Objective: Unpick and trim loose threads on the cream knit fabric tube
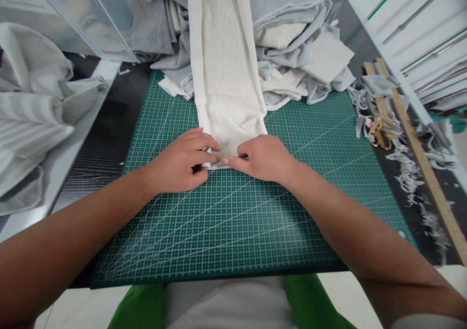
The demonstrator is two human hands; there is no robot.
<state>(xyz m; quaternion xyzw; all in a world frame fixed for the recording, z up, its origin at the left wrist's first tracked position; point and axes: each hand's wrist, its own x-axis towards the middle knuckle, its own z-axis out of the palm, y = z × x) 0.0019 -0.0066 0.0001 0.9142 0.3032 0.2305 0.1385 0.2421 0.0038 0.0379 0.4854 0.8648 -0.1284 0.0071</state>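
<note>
Though wrinkly near the right hand [268, 158], long cream cloth [229, 66].

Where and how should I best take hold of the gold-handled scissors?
Probably by the scissors' gold finger loops, coming from the left over the green cutting mat: the loops lie uncovered, while a wooden strip runs to their right.

Cream cloth [226, 71], white-gridded green mat [233, 227]

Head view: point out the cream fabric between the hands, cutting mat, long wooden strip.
Cream fabric [229, 71], head view, middle.
Cutting mat [222, 231], head view, bare area.
Long wooden strip [429, 173], head view, middle.
</note>
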